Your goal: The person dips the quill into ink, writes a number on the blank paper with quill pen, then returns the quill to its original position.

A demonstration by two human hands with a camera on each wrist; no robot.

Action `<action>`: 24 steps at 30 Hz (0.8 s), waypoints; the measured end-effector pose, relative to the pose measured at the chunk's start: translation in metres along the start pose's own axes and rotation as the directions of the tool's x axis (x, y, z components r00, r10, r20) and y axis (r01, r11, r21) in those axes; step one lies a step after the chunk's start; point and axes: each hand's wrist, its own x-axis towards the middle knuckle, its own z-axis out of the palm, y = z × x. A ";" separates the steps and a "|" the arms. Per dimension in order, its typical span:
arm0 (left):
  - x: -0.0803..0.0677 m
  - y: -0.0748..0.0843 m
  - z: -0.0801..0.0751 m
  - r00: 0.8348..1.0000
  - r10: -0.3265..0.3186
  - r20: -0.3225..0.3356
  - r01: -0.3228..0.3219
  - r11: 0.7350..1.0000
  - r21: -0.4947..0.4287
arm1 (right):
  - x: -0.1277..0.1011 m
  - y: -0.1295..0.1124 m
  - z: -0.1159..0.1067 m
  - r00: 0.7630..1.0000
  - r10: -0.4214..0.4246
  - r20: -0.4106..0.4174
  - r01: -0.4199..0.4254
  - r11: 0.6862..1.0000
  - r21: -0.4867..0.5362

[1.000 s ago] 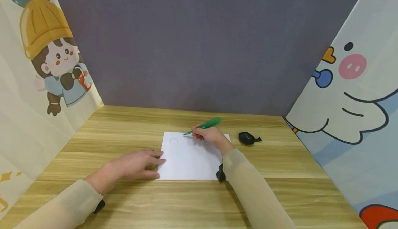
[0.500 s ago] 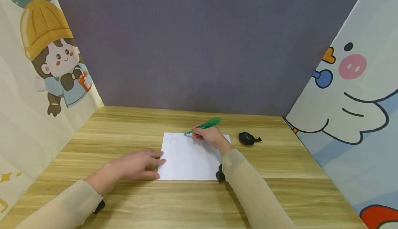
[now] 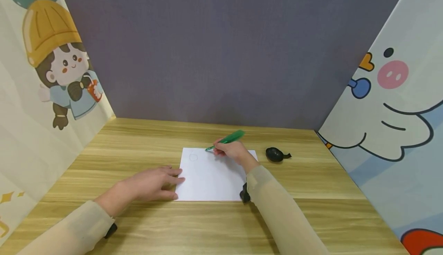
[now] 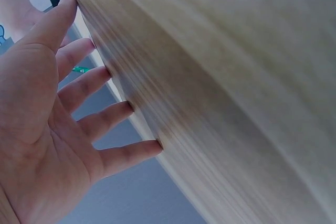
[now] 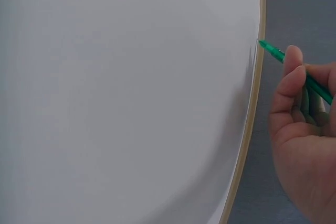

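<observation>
A white sheet of paper (image 3: 211,182) lies on the wooden table, with a small faint round outline (image 3: 193,157) drawn near its upper left corner. My right hand (image 3: 232,149) pinches a green pen (image 3: 231,137) whose tip meets the paper close to its far edge. In the right wrist view, thumb and fingers curl round the pen (image 5: 273,52). At the paper's left edge my left hand (image 3: 152,184) rests with fingers spread, some fingertips on the sheet. The left wrist view shows that hand (image 4: 58,108) with its fingertips against the surface.
A small black object with a short tail (image 3: 275,154) lies on the table (image 3: 194,228) right of the paper. A dark grey panel (image 3: 214,55) rises behind the table. Cartoon-printed panels (image 3: 394,124) stand at both sides.
The pen and right hand have shifted only very slightly, the pen's tip moving a touch to the right near the paper's far edge. My left hand stays in place.
</observation>
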 end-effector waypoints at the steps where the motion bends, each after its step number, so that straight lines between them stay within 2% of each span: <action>1: 0.000 0.000 0.000 1.000 0.007 -0.003 -0.007 1.000 0.006 | 0.000 0.000 0.000 1.000 -0.002 -0.001 0.002 1.000 -0.002; 12: 0.000 0.000 0.000 1.000 0.006 -0.003 -0.006 1.000 0.007 | -0.002 -0.002 0.000 1.000 -0.011 0.014 0.011 1.000 0.020; 24: 0.000 0.000 0.000 1.000 0.004 0.006 -0.004 1.000 0.007 | -0.003 -0.001 -0.002 0.999 0.032 0.026 -0.032 0.999 -0.012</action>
